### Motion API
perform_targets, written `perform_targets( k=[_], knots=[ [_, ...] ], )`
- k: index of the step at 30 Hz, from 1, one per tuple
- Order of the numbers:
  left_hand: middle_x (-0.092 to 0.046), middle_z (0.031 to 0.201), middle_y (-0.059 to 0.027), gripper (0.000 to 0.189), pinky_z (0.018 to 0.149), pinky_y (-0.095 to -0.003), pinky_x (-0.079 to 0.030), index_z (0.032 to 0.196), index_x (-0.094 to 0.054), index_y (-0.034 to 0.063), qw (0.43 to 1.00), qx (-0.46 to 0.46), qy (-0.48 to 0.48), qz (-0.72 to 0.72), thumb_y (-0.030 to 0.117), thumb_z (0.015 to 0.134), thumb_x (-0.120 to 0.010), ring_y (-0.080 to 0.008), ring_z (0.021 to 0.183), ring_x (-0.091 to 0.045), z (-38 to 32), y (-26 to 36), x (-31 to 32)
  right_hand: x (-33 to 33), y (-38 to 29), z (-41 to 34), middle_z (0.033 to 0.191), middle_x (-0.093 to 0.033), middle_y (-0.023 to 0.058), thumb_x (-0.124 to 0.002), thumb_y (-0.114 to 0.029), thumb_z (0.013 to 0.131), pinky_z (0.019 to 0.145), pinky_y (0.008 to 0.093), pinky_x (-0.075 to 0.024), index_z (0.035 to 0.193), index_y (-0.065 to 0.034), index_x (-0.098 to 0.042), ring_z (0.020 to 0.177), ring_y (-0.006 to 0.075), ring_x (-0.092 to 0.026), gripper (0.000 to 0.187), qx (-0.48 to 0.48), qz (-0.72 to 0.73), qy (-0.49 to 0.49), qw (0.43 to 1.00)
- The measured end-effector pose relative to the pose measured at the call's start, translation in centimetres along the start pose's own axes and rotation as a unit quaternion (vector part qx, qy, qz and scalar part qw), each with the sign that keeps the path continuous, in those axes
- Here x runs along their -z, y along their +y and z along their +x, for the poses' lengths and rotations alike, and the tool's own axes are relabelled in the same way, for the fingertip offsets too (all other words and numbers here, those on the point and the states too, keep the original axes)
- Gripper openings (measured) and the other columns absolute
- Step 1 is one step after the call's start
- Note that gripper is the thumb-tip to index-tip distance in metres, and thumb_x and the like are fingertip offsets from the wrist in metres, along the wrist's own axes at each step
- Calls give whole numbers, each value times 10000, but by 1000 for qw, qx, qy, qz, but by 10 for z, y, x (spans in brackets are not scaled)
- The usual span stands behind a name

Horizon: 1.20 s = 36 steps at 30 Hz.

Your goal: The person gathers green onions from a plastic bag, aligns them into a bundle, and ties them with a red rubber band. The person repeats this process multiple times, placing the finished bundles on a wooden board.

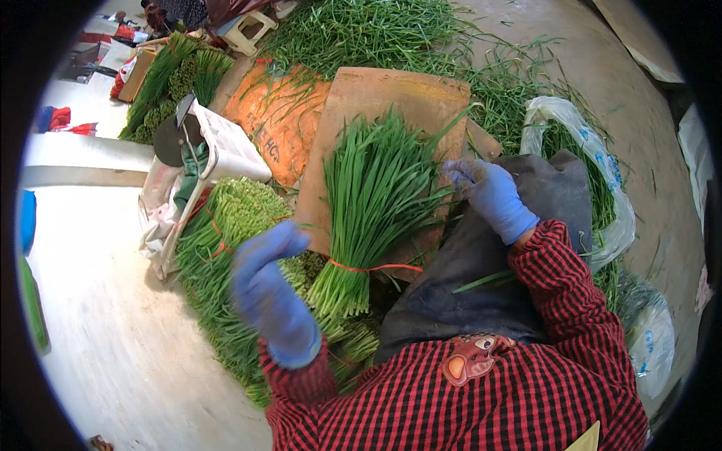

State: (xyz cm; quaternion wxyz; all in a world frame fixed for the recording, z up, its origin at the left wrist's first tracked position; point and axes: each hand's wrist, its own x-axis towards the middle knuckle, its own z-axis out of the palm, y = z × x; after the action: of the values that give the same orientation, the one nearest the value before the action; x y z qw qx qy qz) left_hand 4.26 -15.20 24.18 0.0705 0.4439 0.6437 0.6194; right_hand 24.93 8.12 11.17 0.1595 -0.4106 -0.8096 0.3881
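A bundle of green garlic chives (378, 191) lies across a worn brown board (389, 93), leaf tips pointing away from me. Around its pale stems runs an orange-red tie (352, 268), whose loose end sticks out to the right. To the left of the stems, my left hand (273, 293) in a blue glove is blurred and apart from the bundle. My right hand (493, 194), also blue-gloved, hovers over my dark-covered knee beside the leaves. Its fingertips are smeared by motion, so I cannot make out anything in them.
Tied chive bundles (242, 208) are stacked at left beside a white basket (240, 141). Loose chives (366, 34) heap beyond an orange sack (282, 121). A clear plastic bag (612, 225) lies right of my leg. A small stool (248, 31) and more bundles (163, 84) stand at the far left.
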Motion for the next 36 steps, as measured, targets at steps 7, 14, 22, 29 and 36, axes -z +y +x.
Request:
perform_targets(
  k=[7, 14, 22, 29, 36],
  knots=[
    [-558, 1100, -92, 461, 974, -441, -334, 1241, -491, 117, 862, -249, -288, -334, 441, 932, -602, -253, 1045, -516, 64, 125, 5, -49, -33, 19, 1000, -711, 163, -598, -289, 972, 840, 450, -533, 1056, -92, -727, 966, 368, -673, 250, 138, 156, -96, 973],
    [-538, 1014, -99, 368, 904, -429, -363, 1132, -524, 58, 874, -239, -224, -360, 374, 944, -540, -234, 960, -506, 43, 131, 20, -95, -15, 57, 943, -719, 190, -597, -317, 925, 825, 474, -536, 1023, -90, -736, 920, 382, -692, 283, 51, -35, -146, 987],
    [-515, 916, -108, 325, 824, -415, -395, 1008, -563, -9, 882, -224, -145, -389, 298, 958, -470, -213, 862, -494, 43, 112, 36, -99, -33, 54, 873, -711, 200, -619, -256, 865, 756, 506, -544, 963, -74, -711, 850, 402, -697, 227, 112, -106, -132, 979],
    [-629, 1191, -183, 622, 957, -393, -504, 1401, -494, -43, 976, 104, -72, 176, 112, 861, -762, -265, 1086, -622, 23, -49, -14, -115, -14, 56, 708, -680, 180, -611, -175, 836, 610, 518, -543, 831, -62, -682, 694, 405, -697, 134, 237, -149, -122, 952],
    [-296, 1569, -318, 1427, 1163, -589, -254, 1611, 21, 65, 848, 177, -257, 429, 605, 622, -853, -442, 1446, -328, -49, -137, -38, -74, -48, 72, 764, -699, 201, -569, -213, 887, 654, 503, -567, 813, -39, -705, 705, 410, -700, 233, 41, -108, 30, 993]
  ],
)
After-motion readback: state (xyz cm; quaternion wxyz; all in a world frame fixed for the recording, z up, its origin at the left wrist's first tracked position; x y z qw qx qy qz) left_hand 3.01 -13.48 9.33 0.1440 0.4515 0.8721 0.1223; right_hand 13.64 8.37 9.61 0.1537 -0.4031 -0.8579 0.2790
